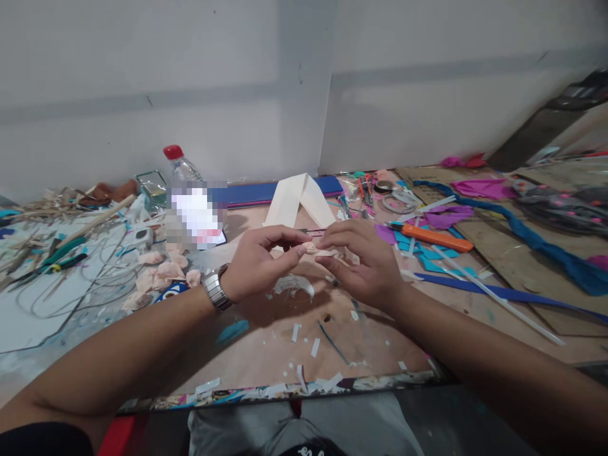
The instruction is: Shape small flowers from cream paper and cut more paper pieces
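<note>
At the middle of the worktable (280,354), in the head view, we see both hands meeting over one small piece of peach paper (310,247), raised a little above the surface. The left hand (259,259) has its thumb and forefinger closed on one side of it; the right hand (363,263) pinches the other side, its remaining fingers loosely curled. We judge that the two-sided hold keeps so small and soft a piece steady while the fingertips shape its folds, though they hide much of it.

Just beyond the hands, a pale strip (285,199) is bent into a peak; we cannot tell whether it joins the held piece, because the hands cover its lower ends. To the left lies a cluster of crumpled peach pieces (154,278), perhaps gathered there to keep them together, near a blurred phone (197,212) and a bottle (183,168) with a red cap. To the right, an orange cutter (434,235) rests on blue scraps, within easy reach of the right hand, we think. Nearer us, below the hands, paper bits (315,347) lie scattered, apart from the held piece.
</note>
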Motion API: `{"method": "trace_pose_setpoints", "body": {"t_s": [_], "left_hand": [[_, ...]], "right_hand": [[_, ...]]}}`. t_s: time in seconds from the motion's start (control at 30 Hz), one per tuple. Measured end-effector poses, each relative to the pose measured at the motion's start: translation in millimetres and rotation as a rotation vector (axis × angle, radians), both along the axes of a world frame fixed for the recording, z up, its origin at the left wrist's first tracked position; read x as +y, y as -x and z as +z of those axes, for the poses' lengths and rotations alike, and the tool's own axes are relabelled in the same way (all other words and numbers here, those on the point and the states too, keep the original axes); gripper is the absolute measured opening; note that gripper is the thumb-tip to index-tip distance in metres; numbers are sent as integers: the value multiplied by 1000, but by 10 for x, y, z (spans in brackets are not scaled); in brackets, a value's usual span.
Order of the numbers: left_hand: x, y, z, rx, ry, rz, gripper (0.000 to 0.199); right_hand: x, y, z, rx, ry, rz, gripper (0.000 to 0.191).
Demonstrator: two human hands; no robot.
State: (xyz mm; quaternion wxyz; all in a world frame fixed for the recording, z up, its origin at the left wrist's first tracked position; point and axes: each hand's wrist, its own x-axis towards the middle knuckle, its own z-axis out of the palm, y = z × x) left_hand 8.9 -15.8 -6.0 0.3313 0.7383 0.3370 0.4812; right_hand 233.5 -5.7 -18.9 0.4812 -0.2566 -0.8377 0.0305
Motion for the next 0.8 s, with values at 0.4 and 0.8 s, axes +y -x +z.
{"method": "trace_pose_setpoints", "body": {"t_s": [0.4, 0.8], "left_hand": [[12, 1, -11, 6, 67, 34, 18], [-16, -25, 22, -30, 117, -88, 20]], "right_hand": [[0, 12, -8, 8, 3, 7, 4], [-19, 26, -21, 14, 50, 1, 5]]}}
